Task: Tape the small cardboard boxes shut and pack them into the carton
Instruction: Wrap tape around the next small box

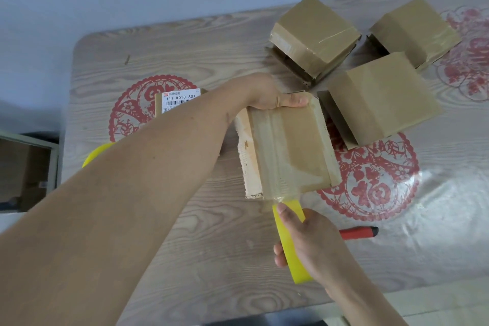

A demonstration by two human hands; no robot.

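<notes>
A small cardboard box (288, 151) lies in the middle of the table with a strip of clear tape running down its top. My left hand (270, 95) grips its far edge, thumb on top. My right hand (307, 241) grips a yellow tape roll (289, 243) just below the box's near edge, and the tape stretches from the roll onto the box. Three more small boxes stand at the back right: one (315, 34), another (415, 29) and the nearest (381, 98). The carton (23, 169) shows at the left edge, beside the table.
A red-handled cutter (358, 232) lies right of my right hand. A labelled box (180, 100) sits behind my left forearm, and a second yellow roll (96, 153) peeks out beneath it. The wood-grain table (185, 45) has red paper-cut prints under clear film.
</notes>
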